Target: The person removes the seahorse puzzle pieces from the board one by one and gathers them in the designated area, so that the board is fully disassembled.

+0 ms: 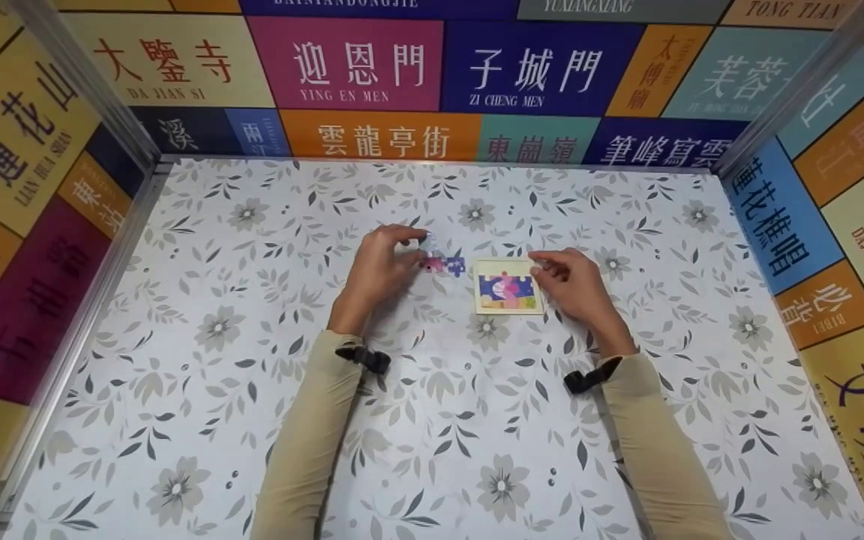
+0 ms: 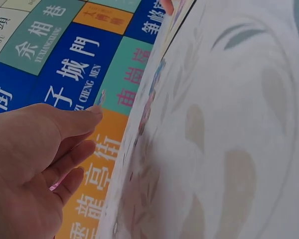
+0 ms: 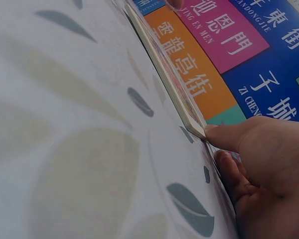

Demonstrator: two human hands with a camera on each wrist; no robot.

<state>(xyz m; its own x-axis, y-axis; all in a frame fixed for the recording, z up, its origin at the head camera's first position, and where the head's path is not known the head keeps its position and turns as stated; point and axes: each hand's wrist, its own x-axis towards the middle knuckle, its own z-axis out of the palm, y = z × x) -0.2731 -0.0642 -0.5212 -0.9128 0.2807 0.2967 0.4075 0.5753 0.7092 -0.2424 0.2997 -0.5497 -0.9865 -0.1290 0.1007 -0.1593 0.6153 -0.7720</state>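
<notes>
My left hand (image 1: 385, 259) pinches a small jigsaw piece (image 2: 102, 97) between thumb and index finger, raised over the cloth; its picture is hidden. Just below those fingertips lie loose jigsaw pieces, a pink one (image 1: 433, 265) and a purple-blue one (image 1: 456, 266). To their right, a cream puzzle board (image 1: 492, 268) lies flat, its lower part filled with joined pieces (image 1: 505, 291) in pink, purple and yellow. My right hand (image 1: 571, 279) holds the board at its right edge, the thumb (image 3: 224, 135) against a corner in the right wrist view, the other fingers curled.
A white cloth (image 1: 432, 450) with grey flowers and leaves covers the table. Colourful panels with printed lettering (image 1: 357, 64) stand along the back and both sides, with clear edging strips (image 1: 87, 285) at the corners. Black straps (image 1: 363, 358) circle both wrists.
</notes>
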